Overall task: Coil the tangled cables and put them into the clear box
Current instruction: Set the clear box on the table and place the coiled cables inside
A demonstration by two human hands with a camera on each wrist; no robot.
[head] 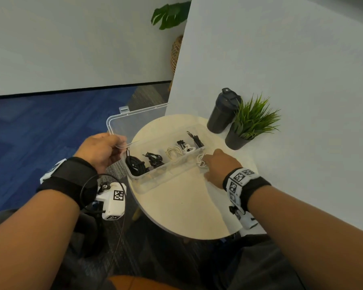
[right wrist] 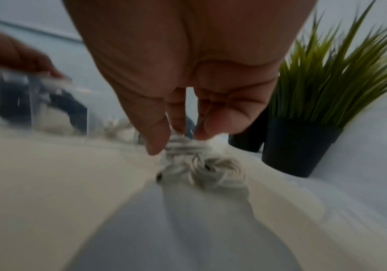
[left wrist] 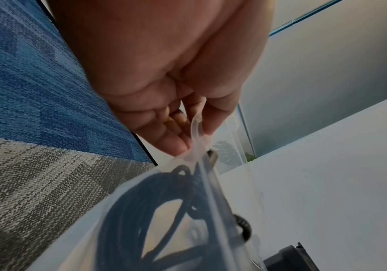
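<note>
The clear box [head: 155, 178] stands on the round table, its divided compartments holding a thick black coil [head: 134, 164], a thinner black cable [head: 154, 159], a white coil [head: 173, 152] and small adapters. Its lid [head: 134, 122] is swung open to the back left. My left hand [head: 118, 146] pinches the lid's near corner, thumb against fingers [left wrist: 195, 135]. Just outside the box's right front wall a bundled white cable [head: 201, 162] lies on the table. My right hand [head: 205, 162] pinches that bundle from above, fingertips [right wrist: 155, 146] curled on the white cable [right wrist: 211, 168]. The right wrist view is blurred.
A black bottle [head: 222, 111] and a potted grass plant [head: 247, 126] stand at the table's back right, close to my right hand. The pale round table [head: 187, 210] has bare surface in front of the box. Blue and grey carpet lies left.
</note>
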